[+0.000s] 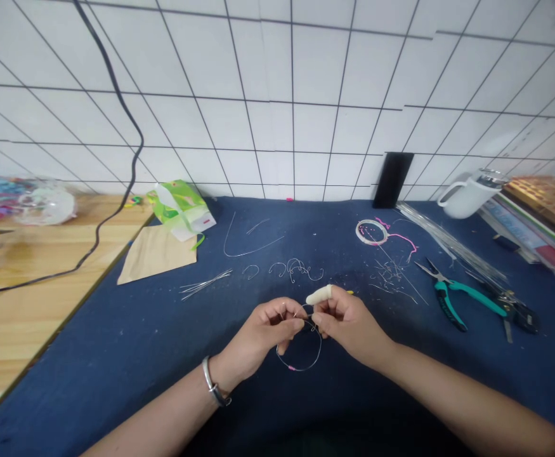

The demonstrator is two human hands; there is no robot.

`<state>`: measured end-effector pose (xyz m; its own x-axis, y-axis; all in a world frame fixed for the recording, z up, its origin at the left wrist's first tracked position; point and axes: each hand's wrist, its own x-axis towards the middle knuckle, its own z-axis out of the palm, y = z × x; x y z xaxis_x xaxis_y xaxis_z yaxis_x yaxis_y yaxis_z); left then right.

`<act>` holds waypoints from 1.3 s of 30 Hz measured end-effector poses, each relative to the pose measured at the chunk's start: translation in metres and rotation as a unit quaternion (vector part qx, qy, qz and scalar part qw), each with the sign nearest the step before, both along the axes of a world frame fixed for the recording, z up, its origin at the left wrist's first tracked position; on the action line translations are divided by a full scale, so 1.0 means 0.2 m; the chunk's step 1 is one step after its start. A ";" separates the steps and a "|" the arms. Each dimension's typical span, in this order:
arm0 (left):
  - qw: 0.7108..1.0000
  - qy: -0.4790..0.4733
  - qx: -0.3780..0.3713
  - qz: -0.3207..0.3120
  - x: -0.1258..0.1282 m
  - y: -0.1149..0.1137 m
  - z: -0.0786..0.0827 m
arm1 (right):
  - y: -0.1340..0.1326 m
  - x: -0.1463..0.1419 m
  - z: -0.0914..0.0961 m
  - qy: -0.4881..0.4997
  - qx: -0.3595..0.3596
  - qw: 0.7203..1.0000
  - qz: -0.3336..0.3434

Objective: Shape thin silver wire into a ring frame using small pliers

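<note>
My left hand and my right hand meet over the blue cloth, fingers pinched together on the top of a thin wire loop. The loop hangs below my fingers and carries a small pink bead at its bottom. A white finger cot covers my right index fingertip. A silver bracelet sits on my left wrist.
Bent wire pieces and straight wire offcuts lie beyond my hands. Teal-handled pliers and a pink-threaded spool lie to the right. A white mug, stacked books, a green tissue pack and a black cable stand farther out.
</note>
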<state>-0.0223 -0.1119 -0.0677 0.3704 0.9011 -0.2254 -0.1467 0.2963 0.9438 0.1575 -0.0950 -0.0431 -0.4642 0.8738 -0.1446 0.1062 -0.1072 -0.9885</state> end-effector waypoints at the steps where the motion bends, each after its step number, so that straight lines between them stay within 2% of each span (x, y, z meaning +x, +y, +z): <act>1: 1.000 0.001 -0.004 0.002 0.01 0.00 -0.01 | 0.00 0.00 0.00 0.001 -0.002 1.000 0.001; 10: 0.999 0.021 -0.024 0.012 0.03 -0.01 0.00 | 0.00 -0.01 -0.01 0.001 0.000 1.000 0.014; 17: 1.000 -0.002 -0.022 -0.017 0.01 -0.01 0.01 | -0.03 -0.02 0.01 -0.021 0.024 0.999 -0.002; 22: 0.999 0.023 -0.016 -0.038 0.00 0.00 0.02 | -0.03 -0.02 0.01 -0.018 0.020 1.000 0.004; 31: 0.999 0.042 0.008 0.011 0.01 -0.01 0.03 | -0.02 -0.02 0.00 0.021 -0.023 0.999 0.008; 35: 0.998 0.046 0.014 0.038 0.02 -0.02 0.03 | -0.06 -0.04 0.00 -0.050 0.052 0.997 -0.016; 39: 0.998 0.050 0.008 0.040 0.02 -0.02 0.03 | -0.09 -0.04 -0.02 -0.156 0.170 0.972 -0.045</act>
<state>-0.0176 -0.1168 -0.0618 0.2734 0.9309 -0.2421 -0.0746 0.2714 0.9596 0.1490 -0.1122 -0.0468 -0.3637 0.9307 0.0385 0.4117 0.1977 -0.8896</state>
